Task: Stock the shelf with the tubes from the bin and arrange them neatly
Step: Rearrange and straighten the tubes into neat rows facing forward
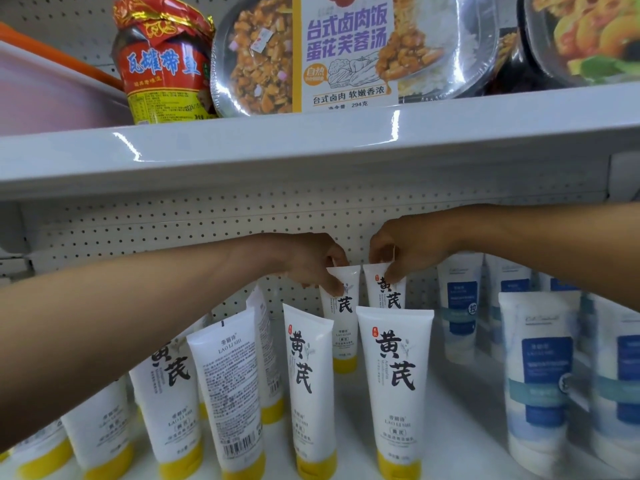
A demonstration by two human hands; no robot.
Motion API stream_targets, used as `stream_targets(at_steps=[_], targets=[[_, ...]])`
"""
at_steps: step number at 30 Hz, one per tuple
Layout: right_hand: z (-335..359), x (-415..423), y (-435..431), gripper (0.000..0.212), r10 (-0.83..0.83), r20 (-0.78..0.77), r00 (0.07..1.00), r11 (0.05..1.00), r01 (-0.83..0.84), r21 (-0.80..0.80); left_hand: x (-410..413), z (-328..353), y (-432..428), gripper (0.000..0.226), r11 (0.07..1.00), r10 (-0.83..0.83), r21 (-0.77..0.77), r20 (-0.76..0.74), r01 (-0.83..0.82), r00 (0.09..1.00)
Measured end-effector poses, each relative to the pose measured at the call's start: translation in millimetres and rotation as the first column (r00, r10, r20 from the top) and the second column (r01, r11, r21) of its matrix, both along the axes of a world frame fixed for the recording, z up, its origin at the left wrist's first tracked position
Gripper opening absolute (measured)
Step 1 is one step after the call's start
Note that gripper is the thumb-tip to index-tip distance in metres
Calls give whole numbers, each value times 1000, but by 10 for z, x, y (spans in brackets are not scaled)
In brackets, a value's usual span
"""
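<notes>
Near edge: the front tubes (394, 393), white with yellow caps, stand cap-down along the near part of the shelf (460, 431). Most show their brush-lettered faces.
Near left: the turned tube (227, 393) shows its barcode side and leans. It probably needs turning to match the others.
Near right: the blue-labelled tubes (540, 372) form their own block, apart from the yellow-capped ones.
Behind the front row: the back-left tube (341, 327) stands on its cap. The back-right tube (387, 291) is just beside it, with its lower half hidden by a front tube.
Left side: the left hand (308, 263) pinches the crimped top of the back-left tube between thumb and fingers.
Right side: the right hand (405, 247) pinches the top of the back-right tube the same way.
Technique: I would steer each tube lightly by the crimp, keep the caps flat and the faces forward, and line each up behind a front tube. The wrists should stay high, since the front row could tip.
Far: the pegboard (173, 233) gives a straight line to square the back row against.
Bin: not in view.
</notes>
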State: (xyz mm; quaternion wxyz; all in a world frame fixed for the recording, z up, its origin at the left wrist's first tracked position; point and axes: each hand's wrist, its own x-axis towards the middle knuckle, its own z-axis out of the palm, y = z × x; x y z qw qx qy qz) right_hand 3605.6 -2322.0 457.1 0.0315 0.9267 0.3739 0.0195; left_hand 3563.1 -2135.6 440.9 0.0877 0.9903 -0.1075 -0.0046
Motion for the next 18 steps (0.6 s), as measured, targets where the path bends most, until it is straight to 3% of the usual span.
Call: stream_targets(at_steps=[3, 5, 8, 13, 18], targets=[[74, -126, -94, 25, 59, 66, 996, 983, -69, 170, -135, 99, 58, 38, 997, 8, -73, 116, 0, 993], [121, -261, -150, 14, 117, 60, 991, 952, -129, 276, -318, 173, 102, 25, 986, -2, -165, 163, 29, 987], [166, -504, -185, 27, 172, -25, 985, 928, -154, 339, -647, 263, 134, 14, 979, -63, -183, 136, 87, 989], [184, -1016, -202, 58, 101, -230, 968, 979, -55, 197, -1123, 314, 128, 34, 958, -189, -220, -7, 183, 982], [-4, -1265, -173, 34, 53, -241, 969, 999, -51, 16, -1237, 158, 84, 35, 951, -305, -87, -139, 296, 942]])
